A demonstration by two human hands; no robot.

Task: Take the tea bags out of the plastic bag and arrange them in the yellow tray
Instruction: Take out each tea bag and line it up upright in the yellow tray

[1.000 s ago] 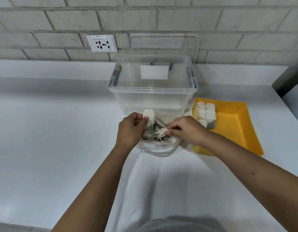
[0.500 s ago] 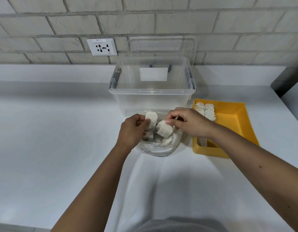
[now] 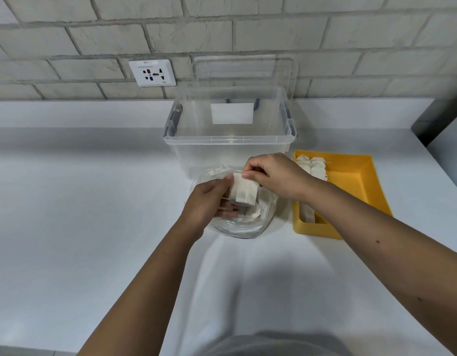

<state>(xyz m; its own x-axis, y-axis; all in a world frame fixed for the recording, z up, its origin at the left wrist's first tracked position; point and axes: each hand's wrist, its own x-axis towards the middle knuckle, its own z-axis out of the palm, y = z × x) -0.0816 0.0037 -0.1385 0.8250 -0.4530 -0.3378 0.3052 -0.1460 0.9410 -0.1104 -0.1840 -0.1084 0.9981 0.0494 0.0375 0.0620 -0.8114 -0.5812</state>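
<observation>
Directly over the open mouth of the clear plastic bag (image 3: 237, 227), both hands meet on one white tea bag (image 3: 244, 192). The left hand (image 3: 209, 202) grips its left edge, thumb on top and fingers curled beneath, while the right hand (image 3: 276, 176) pinches its upper corner between thumb and forefinger. The plastic bag lies on the white counter (image 3: 68, 201), touching the front of a clear storage bin (image 3: 230, 152), and loose tea bags (image 3: 252, 214) lie inside it under the held one. Just to the right of the bag sits the yellow tray (image 3: 350, 181). A row of tea bags (image 3: 313, 164) lies along its left wall, running from the far corner toward the near one, and the right forearm crosses over the middle of that row. The storage bin stands open with a white label (image 3: 232, 113) on its far wall. Its clear lid (image 3: 248, 70) leans upright against the grey brick wall (image 3: 350, 47) behind. A white wall socket (image 3: 152, 72) is set into the bricks left of the lid.
</observation>
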